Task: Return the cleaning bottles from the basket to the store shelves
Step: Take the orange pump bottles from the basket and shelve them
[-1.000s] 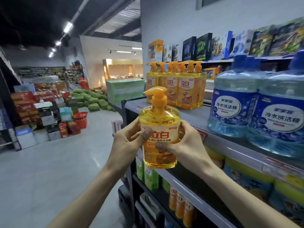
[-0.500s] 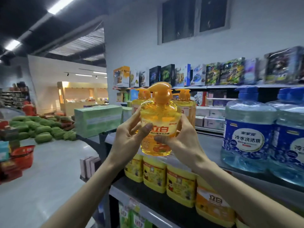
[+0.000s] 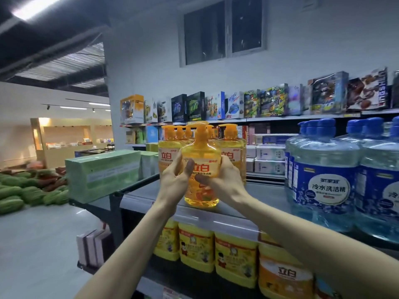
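立白 bottle (image 3: 201,169) has sunk to the shelf (image 3: 266,197), left grip (image 3: 176,180) and right grip (image 3: 224,180) clasping it.

I am holding both bare forearms stretched forward, wrists close together. My left hand (image 3: 172,182) is gripping the bottle (image 3: 201,151) between its fingers and thumb, the thumb lying across the front. My right hand (image 3: 225,182) is cupping the opposite side, its thumb just below the left thumb.

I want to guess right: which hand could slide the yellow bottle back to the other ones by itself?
Probably the right hand: it wraps more of the yellow bottle, while the left hand only grips its edge.
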Available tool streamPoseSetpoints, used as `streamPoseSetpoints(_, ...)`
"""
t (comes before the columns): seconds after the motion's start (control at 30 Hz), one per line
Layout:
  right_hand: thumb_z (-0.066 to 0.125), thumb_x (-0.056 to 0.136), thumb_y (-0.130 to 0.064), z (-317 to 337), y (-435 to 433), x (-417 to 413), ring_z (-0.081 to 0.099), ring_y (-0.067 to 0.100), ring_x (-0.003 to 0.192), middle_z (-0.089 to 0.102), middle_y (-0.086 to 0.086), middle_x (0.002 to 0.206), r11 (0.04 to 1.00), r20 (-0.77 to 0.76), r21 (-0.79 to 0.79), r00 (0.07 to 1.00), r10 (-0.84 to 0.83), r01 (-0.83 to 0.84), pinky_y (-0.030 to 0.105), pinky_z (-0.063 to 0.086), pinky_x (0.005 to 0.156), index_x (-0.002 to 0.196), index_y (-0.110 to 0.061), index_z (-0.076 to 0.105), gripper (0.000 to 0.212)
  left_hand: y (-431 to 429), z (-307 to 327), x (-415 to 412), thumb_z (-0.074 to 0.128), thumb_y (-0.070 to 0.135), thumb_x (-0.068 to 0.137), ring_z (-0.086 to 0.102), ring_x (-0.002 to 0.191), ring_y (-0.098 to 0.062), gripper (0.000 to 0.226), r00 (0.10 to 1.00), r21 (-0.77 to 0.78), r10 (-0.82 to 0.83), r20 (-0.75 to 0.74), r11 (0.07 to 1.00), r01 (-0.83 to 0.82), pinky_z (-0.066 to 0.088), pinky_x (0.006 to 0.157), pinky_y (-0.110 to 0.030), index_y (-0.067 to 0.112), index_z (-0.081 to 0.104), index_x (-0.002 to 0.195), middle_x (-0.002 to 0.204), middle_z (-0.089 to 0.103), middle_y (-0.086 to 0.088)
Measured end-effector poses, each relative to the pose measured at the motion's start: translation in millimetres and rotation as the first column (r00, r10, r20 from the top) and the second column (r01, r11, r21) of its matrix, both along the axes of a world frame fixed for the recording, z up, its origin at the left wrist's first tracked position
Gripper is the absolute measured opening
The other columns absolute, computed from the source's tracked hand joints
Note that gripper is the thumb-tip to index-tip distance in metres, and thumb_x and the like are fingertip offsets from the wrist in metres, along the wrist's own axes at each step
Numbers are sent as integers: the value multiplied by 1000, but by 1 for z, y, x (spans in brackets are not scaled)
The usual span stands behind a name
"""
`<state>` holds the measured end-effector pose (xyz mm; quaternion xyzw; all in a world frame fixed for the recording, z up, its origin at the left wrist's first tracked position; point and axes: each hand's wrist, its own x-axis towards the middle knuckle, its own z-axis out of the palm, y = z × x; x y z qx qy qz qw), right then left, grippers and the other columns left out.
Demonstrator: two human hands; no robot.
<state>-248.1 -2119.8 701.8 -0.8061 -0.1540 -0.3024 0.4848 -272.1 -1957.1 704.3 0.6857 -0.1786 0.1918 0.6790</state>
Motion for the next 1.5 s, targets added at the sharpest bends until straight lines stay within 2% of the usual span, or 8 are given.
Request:
streamPoseSetpoints(0.13, 95, 70, -49, 1, 1, 13, 71, 11, 96, 73, -9, 108, 998, -34, -25, 998, -53, 53, 19, 54, 73, 126, -18, 57, 74, -1, -1, 19, 69, 65, 91, 64, 130, -14, 73, 999, -12, 20, -45, 1000, -21, 54, 108, -56, 43, 45, 157, 143, 67, 10)
streamPoseSetpoints(0.27, 89, 70, -64, 0, -3, 20, 72, 12, 101, 73, -8, 115, 997, -80, -68, 995, -53, 47, 36, 62, 87, 131, -22, 54, 82, 0, 3, 25, 62, 45, 104, 63, 107, -5, 56, 996, 7, 20, -88, 1000, -19, 57, 78, -33, 37, 46, 158, 127, 66, 13)
streamPoseSetpoints(0.47, 79, 90, -51, -11, -22, 16, 68, 19, 119, 68, -2, 135, 970, -191, -233, 981, 19, -65, 33, 58, 99, 149, -17, 42, 77, 18, -24, 22, 70, 25, 102, 58, 132, -15, 65, 991, 203, 69, -117, 978, -44, 55, 92, -27, 27, 43, 160, 143, 62, 1)
streamPoseSetpoints(0.67, 79, 89, -51, -29, -25, 25, 73, 16, 111, 74, -7, 126, 952, -89, -306, 996, -17, -11, 39, 63, 94, 138, -19, 53, 65, 24, -38, 24, 74, 25, 96, 62, 120, -6, 69, 983, 398, 183, -30, 904, -157, 49, 74, -7, 26, 47, 159, 140, 66, 4)
streamPoseSetpoints(0.97, 78, 91, -44, -26, -9, 72, 68, 27, 119, 70, 5, 129, 936, -144, -344, 981, -130, 73, 41, 60, 98, 134, -14, 51, 60, 25, -31, 58, 70, 30, 99, 52, 146, -19, 81, 978, 571, 209, 1, 803, -173, 42, 119, -36, 22, 28, 168, 156, 56, -1)
streamPoseSetpoints(1.1, 78, 90, -41, -25, -3, 91, 69, 26, 117, 72, 4, 125, 933, -151, -340, 973, -174, 114, 38, 59, 99, 134, -15, 61, 54, 26, -31, 75, 67, 30, 100, 57, 139, -26, 81, 965, 665, 260, 29, 716, -213, 43, 117, -33, 27, 24, 168, 149, 61, -1)
streamPoseSetpoints(1.3, 79, 90, -45, -23, 6, 97, 71, 22, 114, 76, -1, 125, 945, -144, -313, 979, -147, 96, 34, 58, 99, 133, -19, 72, 51, 28, -43, 82, 61, 47, 96, 67, 118, -29, 51, 945, 622, 321, 64, 728, -290, 55, 102, -45, 32, 59, 145, 123, 74, 4)
streamPoseSetpoints(1.5, 82, 88, -48, -27, 10, 104, 74, 21, 103, 78, -1, 117, 952, -168, -280, 970, -175, 124, 34, 62, 90, 126, -19, 75, 48, 12, -53, 79, 52, 45, 104, 69, 109, -36, 36, 891, 710, 410, 195, 568, -417, 51, 94, -46, 25, 55, 134, 109, 71, -6)
